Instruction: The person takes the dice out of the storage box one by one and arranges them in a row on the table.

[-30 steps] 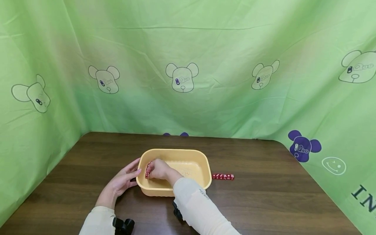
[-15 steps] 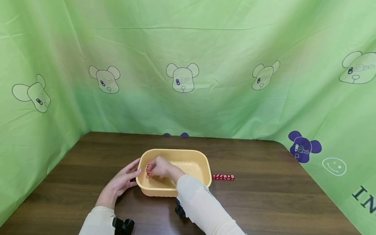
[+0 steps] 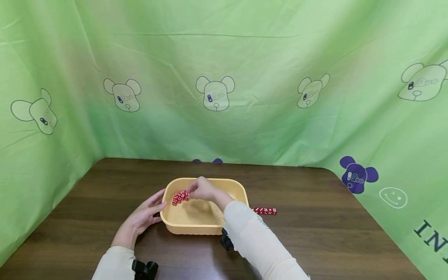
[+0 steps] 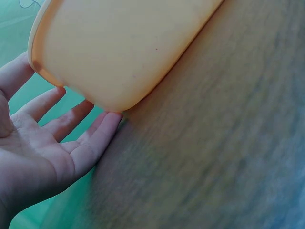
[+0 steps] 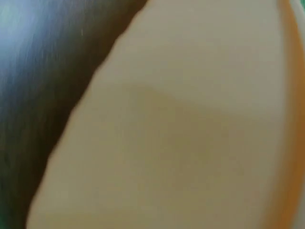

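A yellow plastic box (image 3: 203, 230) stands on the wooden table. My left hand (image 3: 144, 213) rests against its left end, its fingers spread; in the left wrist view the fingertips touch the outside of the box wall. Inside the box, at its left end, lies a cluster of red dice (image 3: 180, 197) with white dots. My right hand (image 3: 206, 190) reaches into the box with its fingers pointing down, fingertips right at the cluster's right edge. I cannot tell whether it pinches a die. The right wrist view shows only the blurred box wall (image 5: 181, 143).
Just right of the box lies a straight row of red dice (image 3: 265, 210), its left end hidden behind the box rim. The wooden table (image 3: 315, 233) extends to both sides. A green patterned curtain (image 3: 217, 132) hangs behind it.
The right hand has moved right and up from the box's left end, uncovering the dice cluster. The left hand stays at the box's left end.
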Motion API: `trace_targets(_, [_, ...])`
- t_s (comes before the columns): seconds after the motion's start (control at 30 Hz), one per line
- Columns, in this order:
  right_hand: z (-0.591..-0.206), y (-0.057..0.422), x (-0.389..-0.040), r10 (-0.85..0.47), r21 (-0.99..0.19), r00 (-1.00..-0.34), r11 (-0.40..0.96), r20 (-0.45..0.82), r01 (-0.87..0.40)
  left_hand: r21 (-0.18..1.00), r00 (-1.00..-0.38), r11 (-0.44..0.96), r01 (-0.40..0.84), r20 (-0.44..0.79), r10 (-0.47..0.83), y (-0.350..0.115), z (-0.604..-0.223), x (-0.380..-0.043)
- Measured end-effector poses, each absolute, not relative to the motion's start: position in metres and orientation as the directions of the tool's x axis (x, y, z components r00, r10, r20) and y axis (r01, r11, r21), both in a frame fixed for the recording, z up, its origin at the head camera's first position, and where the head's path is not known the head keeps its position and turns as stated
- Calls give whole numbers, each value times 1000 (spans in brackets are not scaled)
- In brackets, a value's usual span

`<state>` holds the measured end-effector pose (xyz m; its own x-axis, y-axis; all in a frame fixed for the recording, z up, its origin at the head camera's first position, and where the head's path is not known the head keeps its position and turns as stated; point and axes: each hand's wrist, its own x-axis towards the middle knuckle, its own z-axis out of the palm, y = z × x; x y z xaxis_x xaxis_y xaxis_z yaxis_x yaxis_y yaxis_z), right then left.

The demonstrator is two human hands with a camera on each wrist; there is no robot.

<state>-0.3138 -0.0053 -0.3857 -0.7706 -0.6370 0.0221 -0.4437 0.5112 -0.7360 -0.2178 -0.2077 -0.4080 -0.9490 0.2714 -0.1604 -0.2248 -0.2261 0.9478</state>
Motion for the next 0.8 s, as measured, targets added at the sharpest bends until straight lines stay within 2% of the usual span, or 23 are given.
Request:
trace_targets(0.13, [-348, 5, -293, -599, -738, -800, 534, 13, -412, 945, -951, -230, -231, -169, 259, -209, -408, -217])
trace_targets(0.27, [-334, 17, -293, -583, -723, -812, 554, 17, -413, 944, -952, -233, -234, -173, 253, -209, -407, -217])
trace_targets(0.5, [-322, 44, -301, -575, -730, -818, 545, 31, -411, 945, -952, -230, -234, -174, 253, -209, -405, -217])
trace_targets(0.8, [-313, 85, -304, -514, -736, -857, 565, 40, -373, 945, -951, -233, -231, -169, 261, -208, -405, -218])
